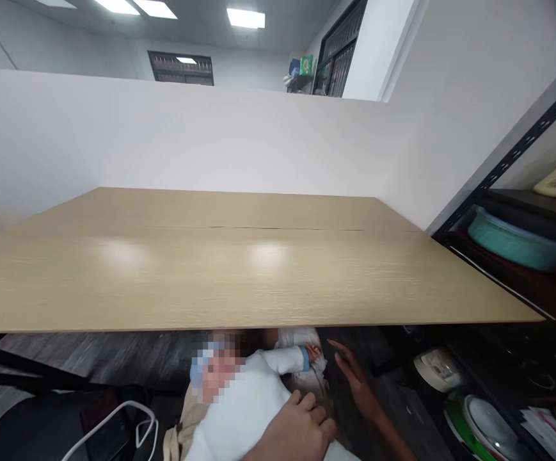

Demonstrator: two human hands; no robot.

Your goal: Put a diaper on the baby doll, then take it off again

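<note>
A small baby-like figure in a white suit (pixel 244 410) with a blue cuff lies below the table's front edge, close to me; it may be a doll. My left hand (pixel 297 430) rests on its body with the fingers curled together over the white cloth. My right hand (pixel 354 379) hovers just right of the figure's raised arm (pixel 287 358), fingers stretched out and holding nothing. A white bundled cloth (pixel 301 336) shows behind the arm, partly hidden by the table.
A wide light-wood table (pixel 239 269) fills the middle, backed by a white partition (pixel 201 134). A black metal shelf (pixel 512 157) on the right holds a teal basin (pixel 517 243), a white cooker (pixel 438 368) and plates (pixel 484 426). A white cable (pixel 128 416) loops at lower left.
</note>
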